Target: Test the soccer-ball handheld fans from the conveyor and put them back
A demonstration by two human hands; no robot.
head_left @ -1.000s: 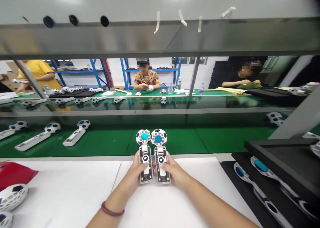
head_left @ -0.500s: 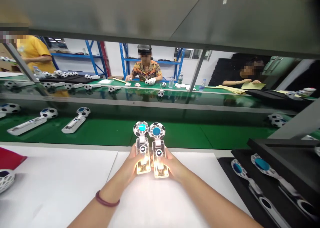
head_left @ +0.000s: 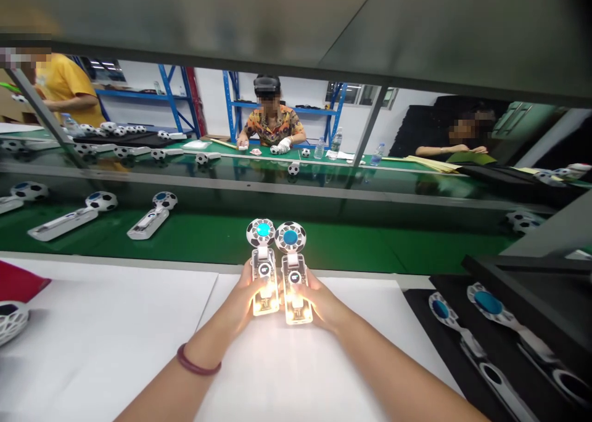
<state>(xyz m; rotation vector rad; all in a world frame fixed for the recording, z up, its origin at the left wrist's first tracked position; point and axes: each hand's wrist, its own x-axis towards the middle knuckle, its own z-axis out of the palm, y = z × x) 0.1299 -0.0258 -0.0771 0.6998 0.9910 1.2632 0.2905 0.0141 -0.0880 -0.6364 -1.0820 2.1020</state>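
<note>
Two ball-topped devices with lit clear bodies stand near the centre of the frame, one per hand: the left hand [head_left: 243,293] grips the left device [head_left: 265,281], and the right hand [head_left: 322,298] grips the right device [head_left: 296,289], each thumb over the front of the body. Their round heads sit side by side; whether they touch, I cannot tell. Three more ball-headed units [head_left: 152,215] lie on the green surface [head_left: 346,243] at the left of the frame, and at the lower left are one ball-patterned shell [head_left: 13,323] and one red item [head_left: 21,281]. At the right, two white pieces with blue discs [head_left: 488,302] rest on black material [head_left: 416,305]. Three people [head_left: 272,126] and four bottles [head_left: 319,148] show across the upper part. The far edge of the white work surface [head_left: 115,323] meets a pale rail [head_left: 194,263] just below the green surface. White surface spreads from the left forearm toward the shell, with one seam crossing it, and a narrower stretch separates the right forearm from the black material's slanting edge.
</note>
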